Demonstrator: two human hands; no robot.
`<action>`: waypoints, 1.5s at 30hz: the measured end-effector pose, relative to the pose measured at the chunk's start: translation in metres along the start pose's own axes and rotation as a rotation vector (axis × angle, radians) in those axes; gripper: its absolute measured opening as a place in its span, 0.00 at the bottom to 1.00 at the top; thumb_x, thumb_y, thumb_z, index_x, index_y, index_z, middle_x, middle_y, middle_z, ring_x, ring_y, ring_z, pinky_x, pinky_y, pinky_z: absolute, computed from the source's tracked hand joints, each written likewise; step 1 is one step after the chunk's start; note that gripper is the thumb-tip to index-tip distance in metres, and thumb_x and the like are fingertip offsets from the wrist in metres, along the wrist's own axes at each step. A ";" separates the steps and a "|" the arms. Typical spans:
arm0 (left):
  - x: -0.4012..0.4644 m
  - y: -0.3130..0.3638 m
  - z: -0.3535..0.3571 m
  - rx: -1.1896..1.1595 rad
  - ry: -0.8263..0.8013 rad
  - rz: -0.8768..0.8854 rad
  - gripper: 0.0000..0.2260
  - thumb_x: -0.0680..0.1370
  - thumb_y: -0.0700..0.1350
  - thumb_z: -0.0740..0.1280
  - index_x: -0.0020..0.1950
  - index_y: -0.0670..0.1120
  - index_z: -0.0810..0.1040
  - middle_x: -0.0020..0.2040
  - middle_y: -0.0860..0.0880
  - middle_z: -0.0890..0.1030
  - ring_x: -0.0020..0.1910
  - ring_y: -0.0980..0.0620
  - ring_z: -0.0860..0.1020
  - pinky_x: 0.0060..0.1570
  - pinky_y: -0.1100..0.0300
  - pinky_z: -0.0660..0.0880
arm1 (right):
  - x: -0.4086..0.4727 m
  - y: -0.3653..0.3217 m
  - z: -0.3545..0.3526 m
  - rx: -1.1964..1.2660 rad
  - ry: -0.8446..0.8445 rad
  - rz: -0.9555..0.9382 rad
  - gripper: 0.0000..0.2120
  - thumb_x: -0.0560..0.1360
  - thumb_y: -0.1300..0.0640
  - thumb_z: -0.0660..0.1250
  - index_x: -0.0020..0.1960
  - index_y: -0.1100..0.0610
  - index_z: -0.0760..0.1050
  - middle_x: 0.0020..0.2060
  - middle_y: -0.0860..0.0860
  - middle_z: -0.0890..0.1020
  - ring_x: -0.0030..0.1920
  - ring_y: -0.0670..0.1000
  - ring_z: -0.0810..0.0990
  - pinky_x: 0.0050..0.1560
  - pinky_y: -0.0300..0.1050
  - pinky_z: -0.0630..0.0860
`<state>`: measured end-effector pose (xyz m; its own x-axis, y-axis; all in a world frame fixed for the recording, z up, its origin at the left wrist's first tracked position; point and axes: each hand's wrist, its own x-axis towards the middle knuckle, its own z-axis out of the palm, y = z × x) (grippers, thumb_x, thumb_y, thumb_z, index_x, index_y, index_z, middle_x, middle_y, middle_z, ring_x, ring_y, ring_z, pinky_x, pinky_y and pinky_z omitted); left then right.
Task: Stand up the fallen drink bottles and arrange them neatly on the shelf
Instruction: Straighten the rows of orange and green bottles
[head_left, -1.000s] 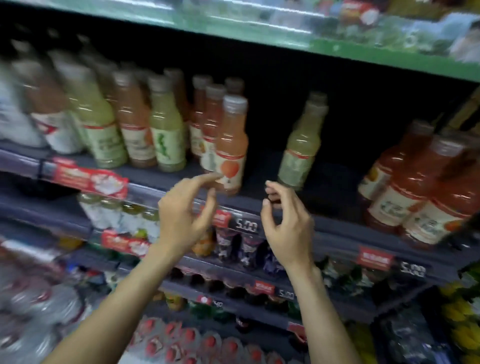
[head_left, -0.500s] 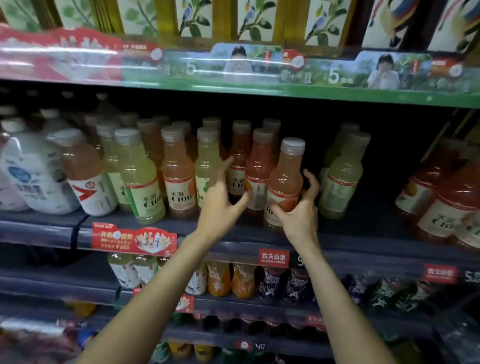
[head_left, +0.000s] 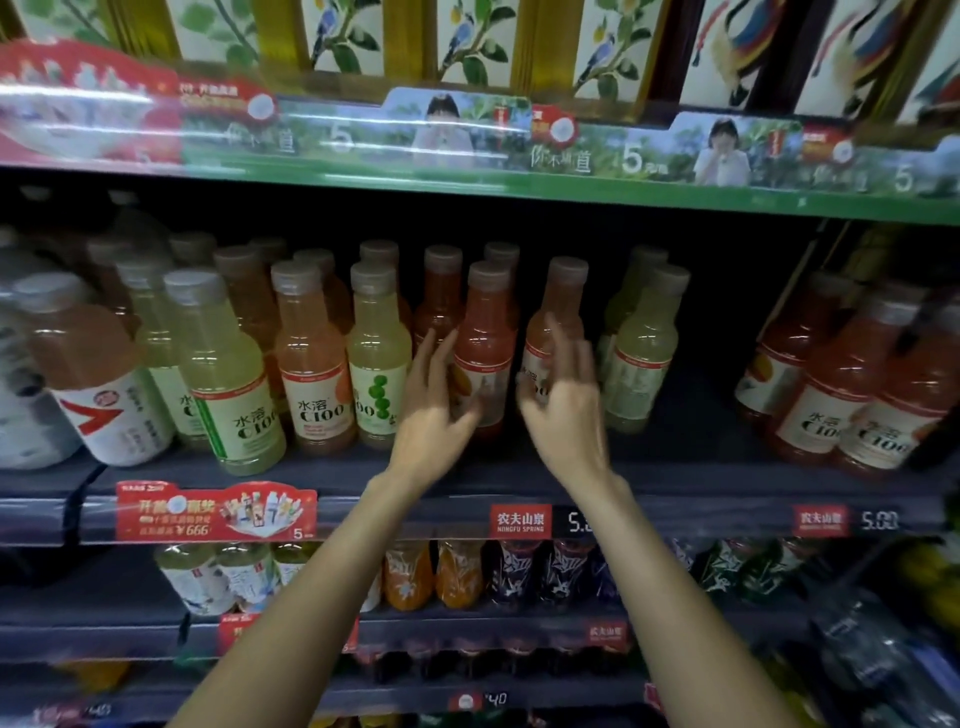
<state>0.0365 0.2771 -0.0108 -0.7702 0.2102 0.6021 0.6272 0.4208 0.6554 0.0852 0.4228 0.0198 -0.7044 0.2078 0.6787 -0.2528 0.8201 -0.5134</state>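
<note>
Reaching with two hands: left hand (head_left: 431, 415) and right hand (head_left: 563, 410), fingers spread and loose, are flanking one upright red-orange plastic drink bottle (head_left: 485, 343), cap pointing up, long axis vertical, standing on the dark grey shelf (head_left: 675, 467).

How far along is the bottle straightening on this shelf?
Mostly done: every bottle visible on the shelf stands upright. In hand: left hand and right hand flank the red bottle and orange bottle, fingers loose; grip unclear. Left: closing the gap before the right-hand cluster.
</note>
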 end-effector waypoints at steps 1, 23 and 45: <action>0.000 0.000 0.001 -0.007 0.012 0.011 0.28 0.79 0.47 0.65 0.77 0.47 0.57 0.77 0.47 0.56 0.76 0.56 0.53 0.72 0.61 0.53 | -0.001 -0.004 0.005 0.027 -0.073 -0.009 0.33 0.76 0.55 0.66 0.76 0.55 0.54 0.68 0.59 0.66 0.55 0.54 0.78 0.53 0.40 0.74; 0.055 -0.005 0.035 0.557 0.298 0.034 0.36 0.71 0.36 0.70 0.74 0.33 0.55 0.64 0.27 0.66 0.60 0.30 0.66 0.60 0.41 0.67 | -0.016 0.036 -0.020 -0.014 -0.055 0.167 0.42 0.66 0.40 0.72 0.71 0.43 0.52 0.56 0.51 0.80 0.49 0.54 0.82 0.48 0.50 0.79; -0.016 0.101 0.057 0.010 0.158 0.124 0.35 0.71 0.61 0.70 0.71 0.48 0.61 0.64 0.47 0.75 0.60 0.51 0.76 0.56 0.58 0.74 | -0.043 0.063 -0.093 0.269 0.174 0.216 0.38 0.66 0.44 0.74 0.70 0.46 0.59 0.60 0.41 0.75 0.58 0.43 0.77 0.55 0.50 0.78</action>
<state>0.1050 0.3666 0.0195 -0.6588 0.1201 0.7427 0.7143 0.4096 0.5674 0.1615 0.5153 0.0073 -0.6434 0.4666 0.6069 -0.2917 0.5835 -0.7579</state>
